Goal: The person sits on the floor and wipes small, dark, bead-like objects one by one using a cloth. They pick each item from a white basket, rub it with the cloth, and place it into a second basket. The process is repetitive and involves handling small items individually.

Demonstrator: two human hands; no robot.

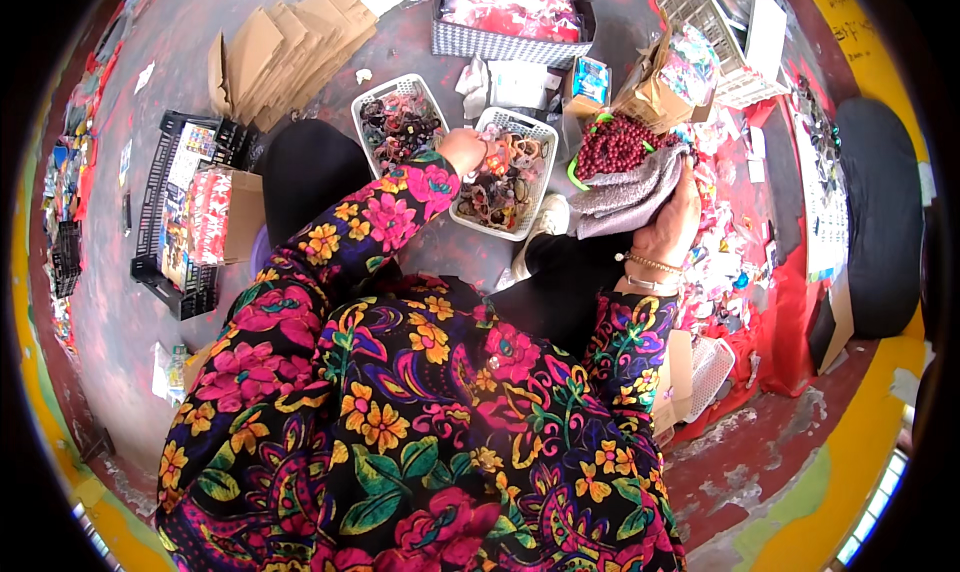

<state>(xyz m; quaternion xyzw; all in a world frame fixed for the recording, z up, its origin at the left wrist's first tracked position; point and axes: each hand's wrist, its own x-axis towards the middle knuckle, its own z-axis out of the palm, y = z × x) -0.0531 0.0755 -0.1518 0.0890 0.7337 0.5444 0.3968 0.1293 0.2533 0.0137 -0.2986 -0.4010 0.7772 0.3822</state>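
My left hand [463, 151] reaches over the edge of a white plastic basket [552, 159] of hair ties. Its fingers look closed on a pinkish hair tie [497, 158], though the fingertips are partly hidden. A second white basket [362, 132] beside it is heaped with dark and coloured hair ties [402, 124]. On the right, my right hand [672, 222] grips the edge of a folded grey cloth [622, 200], with bracelets at the wrist. Dark red beads [615, 150] lie in a green-rimmed container just beyond the cloth.
Flattened cardboard [290, 52] stands at the far left. A black crate [150, 212] holding packages and an open carton is on the left. Beyond the baskets is a patterned bin [510, 44] of pink packets. Cartons, a cream crate [700, 22] and scattered packets crowd the right.
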